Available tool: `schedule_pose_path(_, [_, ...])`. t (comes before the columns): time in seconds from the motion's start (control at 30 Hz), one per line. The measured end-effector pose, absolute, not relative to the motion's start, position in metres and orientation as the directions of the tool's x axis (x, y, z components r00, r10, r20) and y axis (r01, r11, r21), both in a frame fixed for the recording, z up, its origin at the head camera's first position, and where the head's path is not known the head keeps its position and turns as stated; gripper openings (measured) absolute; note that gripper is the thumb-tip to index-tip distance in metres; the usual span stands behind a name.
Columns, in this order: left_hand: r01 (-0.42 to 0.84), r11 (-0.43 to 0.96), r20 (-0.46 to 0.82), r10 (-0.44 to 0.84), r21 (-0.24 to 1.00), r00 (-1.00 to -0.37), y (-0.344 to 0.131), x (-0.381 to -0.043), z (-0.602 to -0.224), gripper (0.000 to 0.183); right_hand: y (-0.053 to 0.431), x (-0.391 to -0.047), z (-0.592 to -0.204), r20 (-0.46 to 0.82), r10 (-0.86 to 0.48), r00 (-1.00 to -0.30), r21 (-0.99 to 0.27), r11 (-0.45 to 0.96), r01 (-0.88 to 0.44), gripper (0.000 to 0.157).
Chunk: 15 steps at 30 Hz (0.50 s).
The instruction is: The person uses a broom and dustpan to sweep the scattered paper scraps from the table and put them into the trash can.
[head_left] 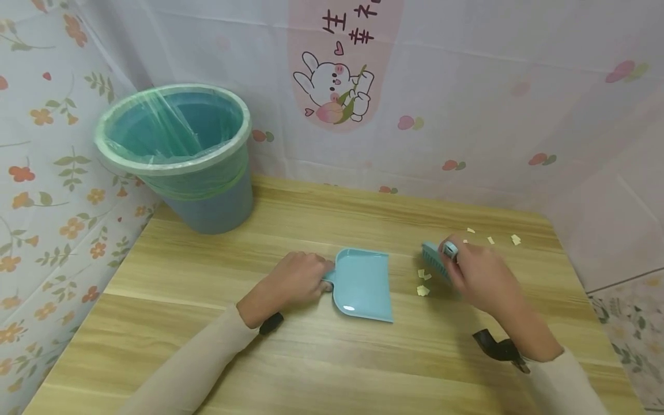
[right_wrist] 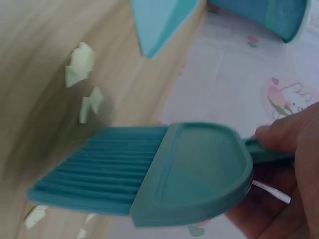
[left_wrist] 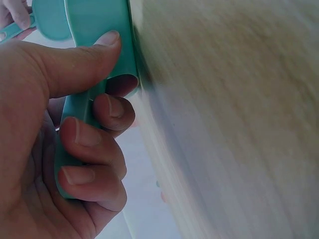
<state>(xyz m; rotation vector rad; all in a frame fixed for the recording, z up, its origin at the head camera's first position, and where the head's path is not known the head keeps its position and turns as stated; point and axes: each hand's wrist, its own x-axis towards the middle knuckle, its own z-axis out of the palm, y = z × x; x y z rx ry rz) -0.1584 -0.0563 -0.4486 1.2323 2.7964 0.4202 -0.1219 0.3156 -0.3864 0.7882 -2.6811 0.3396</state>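
Observation:
A light-blue dustpan [head_left: 363, 285] lies on the wooden table, its wide open edge facing right. My left hand [head_left: 301, 278] grips its handle; in the left wrist view the fingers curl round the handle [left_wrist: 75, 124] and the thumb lies along it. My right hand [head_left: 479, 276] holds a small blue brush [head_left: 434, 259] by the handle, to the right of the dustpan. In the right wrist view the bristles [right_wrist: 99, 172] point toward the table, close by yellow paper scraps [right_wrist: 80, 63]. Several scraps [head_left: 423, 290] lie between brush and dustpan, and more beyond the right hand.
A blue bin [head_left: 207, 202] lined with a clear greenish bag stands at the table's back left. Printed cloth [head_left: 467, 104] hangs behind the table and at its left. Bare wooden tabletop [head_left: 332, 369] runs along the front.

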Motion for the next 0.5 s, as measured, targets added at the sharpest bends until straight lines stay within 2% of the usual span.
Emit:
schedule_pose_path(0.1, [0.715, 0.646, 0.055, 0.731, 0.268, -0.680, -0.056, -0.158, -0.449, 0.014, 0.318, -0.120, -0.389, 0.361, -0.548, -0.755, -0.134, 0.771, -0.623, 0.024])
schedule_pose_path(0.27, [0.715, 0.653, 0.045, 0.730, 0.247, -0.682, -0.057, -0.158, -0.450, 0.013, 0.318, -0.110, -0.395, 0.375, -0.566, -0.734, -0.161, 0.740, -0.653, 0.023])
schedule_pose_path(0.33, [0.713, 0.655, 0.040, 0.729, 0.249, -0.684, -0.056, -0.158, -0.450, 0.014, 0.318, -0.104, -0.397, 0.379, -0.566, -0.732, -0.170, 0.735, -0.657, 0.020])
schedule_pose_path(0.43, [0.710, 0.658, 0.034, 0.727, 0.251, -0.686, -0.056, -0.158, -0.449, 0.016, 0.318, -0.100, -0.398, 0.403, -0.572, -0.714, -0.150, 0.729, -0.668, 0.006])
schedule_pose_path(0.5, [0.707, 0.659, 0.035, 0.725, 0.256, -0.688, -0.055, -0.158, -0.449, 0.016, 0.318, -0.100, -0.399, 0.440, -0.568, -0.695, -0.120, 0.730, -0.673, 0.020])
